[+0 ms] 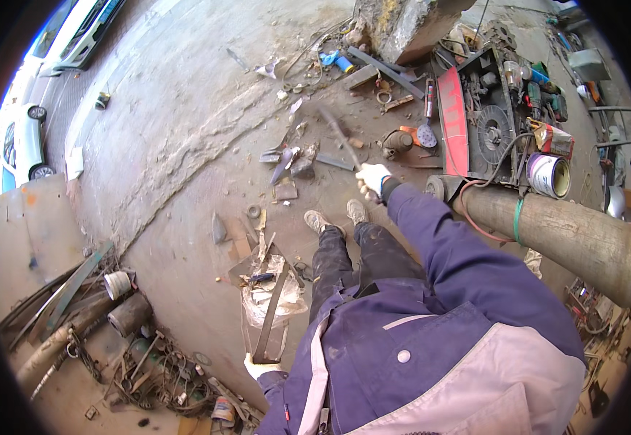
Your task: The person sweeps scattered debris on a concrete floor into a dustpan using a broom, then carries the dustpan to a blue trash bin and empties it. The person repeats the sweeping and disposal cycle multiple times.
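My right hand (373,180), in a white glove, is closed round a long, thin, stick-like tool (341,135). Its far end points up and left over the ground and is blurred. Low in the view, my gloved left hand (260,367) is wrapped round the near end of a narrow metal pan (285,342), its fingers partly hidden. Crumpled clear plastic (293,287) lies in the pan, and a dark flat metal strip (272,312) runs lengthwise over it. A small dark tool (262,278) rests on the plastic.
Scrap pieces (302,168) lie ahead of my shoes (357,211). A thick pipe (562,223) and a machine with a red panel (452,119) stand at the right, near a paint tin (549,175). A tangled scrap heap (157,370) fills the lower left. Parked cars (24,143) stand beyond.
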Demonstrator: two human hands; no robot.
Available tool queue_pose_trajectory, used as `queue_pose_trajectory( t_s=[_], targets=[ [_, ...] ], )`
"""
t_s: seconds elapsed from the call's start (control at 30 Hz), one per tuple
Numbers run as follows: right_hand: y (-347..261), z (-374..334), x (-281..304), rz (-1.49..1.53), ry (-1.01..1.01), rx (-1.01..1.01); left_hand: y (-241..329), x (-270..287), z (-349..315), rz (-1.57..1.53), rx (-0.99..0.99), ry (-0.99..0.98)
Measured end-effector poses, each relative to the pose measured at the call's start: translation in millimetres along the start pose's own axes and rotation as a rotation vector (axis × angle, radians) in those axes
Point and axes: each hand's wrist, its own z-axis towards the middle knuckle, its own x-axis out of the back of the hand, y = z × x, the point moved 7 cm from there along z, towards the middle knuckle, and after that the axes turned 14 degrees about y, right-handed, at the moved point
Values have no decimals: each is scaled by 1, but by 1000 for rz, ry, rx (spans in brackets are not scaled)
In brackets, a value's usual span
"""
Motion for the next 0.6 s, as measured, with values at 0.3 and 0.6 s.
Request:
queue_pose_trajectory(
  t_s=[0.3, 0.6],
  targets=[
    [2, -84, -35, 48, 131, -4, 77, -84, 31, -23, 87, -37],
    [27, -27, -131, 26, 61, -145, 102, -116, 84, -54, 188, -103]
  ],
)
